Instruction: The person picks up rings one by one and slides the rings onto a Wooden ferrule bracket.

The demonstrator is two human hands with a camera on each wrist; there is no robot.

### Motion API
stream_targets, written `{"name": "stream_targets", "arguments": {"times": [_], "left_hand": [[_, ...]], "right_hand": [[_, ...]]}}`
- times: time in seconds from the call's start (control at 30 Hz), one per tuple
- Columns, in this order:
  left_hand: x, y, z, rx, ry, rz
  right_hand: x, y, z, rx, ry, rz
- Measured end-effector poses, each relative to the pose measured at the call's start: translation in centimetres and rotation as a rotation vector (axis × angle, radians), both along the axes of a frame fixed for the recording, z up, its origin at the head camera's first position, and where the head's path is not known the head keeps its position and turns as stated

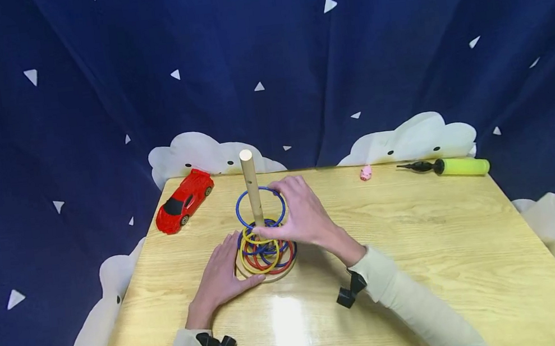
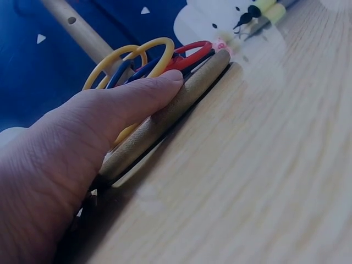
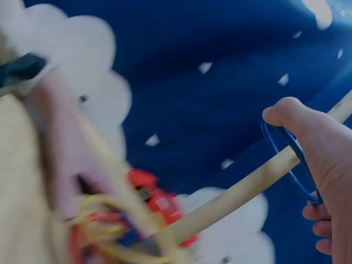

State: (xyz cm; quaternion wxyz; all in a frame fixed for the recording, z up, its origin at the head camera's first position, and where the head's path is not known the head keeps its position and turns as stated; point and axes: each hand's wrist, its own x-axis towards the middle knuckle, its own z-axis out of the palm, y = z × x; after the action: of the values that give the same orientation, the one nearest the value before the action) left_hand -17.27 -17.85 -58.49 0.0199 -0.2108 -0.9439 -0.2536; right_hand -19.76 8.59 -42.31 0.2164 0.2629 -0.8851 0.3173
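Observation:
A wooden peg (image 1: 251, 184) rises from a round wooden base (image 1: 271, 279) on the table. Around its foot lie several yellow, red and blue rings (image 1: 243, 261) in a loose heap. My right hand (image 1: 307, 209) holds a blue ring (image 1: 237, 209) between thumb and fingers, and the peg passes through it above the heap. At the base's left and near side, my left hand (image 1: 222, 274) grips the edge. Its thumb (image 2: 159, 88) lies over the rim in the left wrist view, while its other fingers are hidden there.
To the left, a red toy car (image 1: 184, 202) stands near the table's back corner. A small pink pig figure (image 1: 366, 172) and a yellow-green hand pump (image 1: 465, 167) lie along the back edge at right. Behind hangs a dark blue curtain (image 1: 290, 53) with white shapes.

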Motion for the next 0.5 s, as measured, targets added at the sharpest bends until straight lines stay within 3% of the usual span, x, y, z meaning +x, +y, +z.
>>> {"name": "stream_targets", "arguments": {"times": [0.27, 0.5], "left_hand": [[-0.1, 0.1, 0.4, 0.008, -0.022, 0.004], [-0.2, 0.2, 0.7, 0.005, -0.017, 0.006]], "right_hand": [[0.0, 0.7, -6.9, 0.087, -0.12, -0.052], [0.5, 2.1, -10.1, 0.113, -0.138, -0.069]]}}
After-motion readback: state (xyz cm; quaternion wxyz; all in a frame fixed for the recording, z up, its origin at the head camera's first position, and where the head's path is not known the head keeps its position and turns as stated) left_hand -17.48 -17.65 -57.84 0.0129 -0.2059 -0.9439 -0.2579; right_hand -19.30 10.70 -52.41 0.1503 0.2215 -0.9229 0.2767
